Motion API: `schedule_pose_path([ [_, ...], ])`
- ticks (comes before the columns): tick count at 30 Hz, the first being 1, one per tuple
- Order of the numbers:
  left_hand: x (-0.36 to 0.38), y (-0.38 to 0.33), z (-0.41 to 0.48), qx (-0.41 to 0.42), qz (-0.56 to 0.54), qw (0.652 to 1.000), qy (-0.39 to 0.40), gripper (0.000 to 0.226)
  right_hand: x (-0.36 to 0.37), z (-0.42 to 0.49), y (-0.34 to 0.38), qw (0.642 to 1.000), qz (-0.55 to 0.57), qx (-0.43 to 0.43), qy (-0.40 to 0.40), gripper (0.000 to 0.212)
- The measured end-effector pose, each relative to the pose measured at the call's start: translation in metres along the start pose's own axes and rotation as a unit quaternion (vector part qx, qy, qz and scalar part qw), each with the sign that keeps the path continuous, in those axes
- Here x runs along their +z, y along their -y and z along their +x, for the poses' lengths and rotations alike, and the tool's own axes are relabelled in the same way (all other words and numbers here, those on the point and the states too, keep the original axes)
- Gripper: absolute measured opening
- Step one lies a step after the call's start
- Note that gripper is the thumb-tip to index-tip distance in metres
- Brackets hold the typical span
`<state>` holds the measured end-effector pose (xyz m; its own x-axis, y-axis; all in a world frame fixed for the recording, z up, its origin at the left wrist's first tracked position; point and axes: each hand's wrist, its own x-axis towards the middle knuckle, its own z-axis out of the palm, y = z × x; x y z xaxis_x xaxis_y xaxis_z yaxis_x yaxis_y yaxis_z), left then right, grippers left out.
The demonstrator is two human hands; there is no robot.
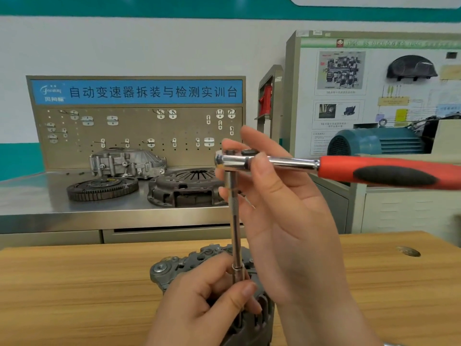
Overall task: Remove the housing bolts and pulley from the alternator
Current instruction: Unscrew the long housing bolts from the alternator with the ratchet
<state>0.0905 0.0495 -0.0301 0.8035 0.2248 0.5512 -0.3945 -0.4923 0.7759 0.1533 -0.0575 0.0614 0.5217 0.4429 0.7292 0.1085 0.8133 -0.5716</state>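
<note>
A grey alternator (174, 268) stands on the wooden table (74, 283) at the bottom centre, mostly hidden by my hands. A ratchet wrench (299, 163) with a red and black handle lies level above it, handle pointing right. Its long extension bar (235, 221) runs straight down to the alternator's top. My right hand (279, 208) holds the ratchet head between thumb and fingers. My left hand (207, 303) pinches the lower end of the extension bar where the socket is. The bolt under the socket is hidden.
Behind the table stands a steel workbench (37, 196) with a flywheel (102, 187), a clutch pressure plate (184, 187) and an aluminium housing (127, 162), backed by a pegboard. A blue motor (379, 143) and a display board are at the right. A round insert (407, 251) sits in the tabletop.
</note>
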Motion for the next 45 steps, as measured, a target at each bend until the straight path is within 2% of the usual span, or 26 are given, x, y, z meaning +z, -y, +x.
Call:
schedule_pose_path([
  [4, 0.0001, -0.0015, -0.0003, 0.021, -0.005, 1.000, -0.008, 0.045, 0.0006, 0.0007, 0.0009, 0.995, 0.085, 0.043, 0.017, 0.036],
  [6, 0.0001, -0.0008, -0.0002, 0.010, -0.003, 1.000, 0.008, 0.040, 0.0007, 0.0011, 0.0007, 0.993, 0.102, 0.054, 0.021, 0.039],
  [10, -0.0006, -0.0013, -0.0003, 0.002, -0.005, 1.000, 0.002, 0.032, 0.0019, 0.0001, 0.0004, 0.999, 0.045, 0.018, 0.022, 0.025],
  [13, -0.0001, -0.0005, 0.0003, -0.007, -0.007, 1.000, -0.005, 0.035, 0.0023, -0.0007, 0.0007, 1.000, -0.007, -0.004, 0.018, 0.018],
  [18, 0.0006, -0.0021, -0.0003, 0.016, -0.005, 1.000, -0.011, 0.047, 0.0017, 0.0004, 0.0009, 0.996, 0.083, 0.032, 0.019, 0.032],
  [23, 0.0003, -0.0033, -0.0009, 0.023, 0.008, 1.000, 0.003, 0.032, 0.0010, 0.0003, -0.0004, 0.991, 0.117, 0.053, 0.027, 0.037],
  [29, 0.0014, -0.0021, -0.0011, -0.007, -0.008, 1.000, 0.000, 0.035, 0.0037, -0.0012, 0.0005, 1.000, 0.005, -0.014, 0.024, 0.017],
  [35, 0.0010, -0.0038, -0.0015, 0.025, -0.004, 1.000, -0.008, 0.040, 0.0023, 0.0000, 0.0014, 0.992, 0.115, 0.046, 0.023, 0.025],
  [38, 0.0001, -0.0050, 0.0000, 0.018, 0.006, 1.000, -0.004, 0.032, -0.0002, 0.0011, 0.0004, 0.989, 0.134, 0.066, 0.024, 0.029],
  [41, -0.0003, -0.0033, -0.0001, 0.016, 0.003, 1.000, -0.007, 0.030, 0.0007, 0.0004, -0.0007, 0.993, 0.106, 0.044, 0.027, 0.028],
  [45, 0.0001, -0.0014, -0.0004, -0.004, -0.010, 1.000, -0.004, 0.034, 0.0019, -0.0006, -0.0006, 1.000, 0.006, -0.014, 0.025, 0.018],
])
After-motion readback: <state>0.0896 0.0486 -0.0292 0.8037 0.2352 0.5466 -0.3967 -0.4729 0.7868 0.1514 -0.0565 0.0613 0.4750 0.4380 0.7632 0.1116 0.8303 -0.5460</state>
